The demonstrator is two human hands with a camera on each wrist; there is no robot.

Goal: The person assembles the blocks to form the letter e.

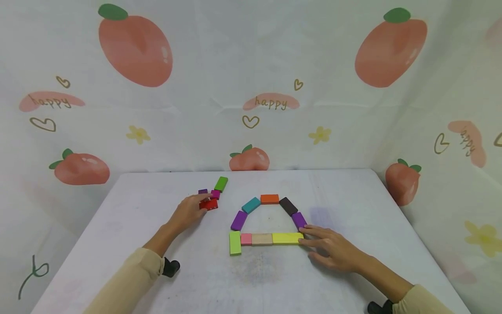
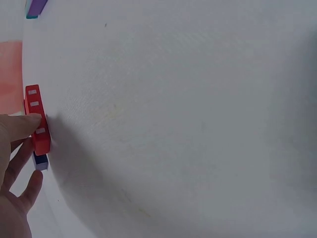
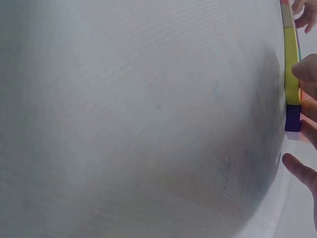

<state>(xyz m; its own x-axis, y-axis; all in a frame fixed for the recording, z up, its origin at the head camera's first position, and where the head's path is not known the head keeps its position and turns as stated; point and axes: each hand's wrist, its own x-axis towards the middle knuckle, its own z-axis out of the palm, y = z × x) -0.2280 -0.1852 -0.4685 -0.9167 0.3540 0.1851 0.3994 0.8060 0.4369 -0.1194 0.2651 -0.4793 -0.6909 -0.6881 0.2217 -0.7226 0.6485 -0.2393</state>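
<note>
My left hand is at a small cluster of blocks on the left. Its thumb lies against the near face of a red block with white marks, the other fingers behind it. The index finger reaches over to a magenta block. A dark purple block sits just beyond. My right hand has its fingers extended, touching the right end of a yellow block and the lower end of a purple block. In the right wrist view, the thumb meets the yellow block.
An arch of purple, teal, orange and dark brown blocks stands above a row with tan, pink and light green blocks. Another green block lies behind the cluster on the white table.
</note>
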